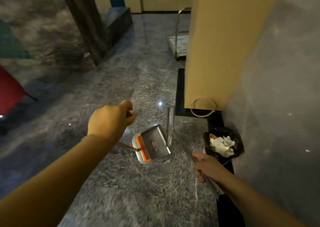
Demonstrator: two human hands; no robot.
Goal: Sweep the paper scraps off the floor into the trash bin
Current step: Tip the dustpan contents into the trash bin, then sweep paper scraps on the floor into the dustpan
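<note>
Both forearms were bare from the frame's edge to the wrist, with no sleeve over either. The left hand (pixel 110 118) carried what may have been a thin band at the wrist, too blurred to be sure. The right hand (pixel 207 166) wore no ring or glove.

The upper left of the frame is smeared by motion blur, so the grey mass there cannot be identified. A red object (pixel 8 90) at the left edge is cut off. The left hand (pixel 110 117) hides the top of the dustpan handle (pixel 127 147). A small scrap (pixel 153 143) in the pan is too blurred to identify. The trolley (pixel 180 41) at upper centre is partly hidden behind the yellow column (pixel 225 45).
</note>
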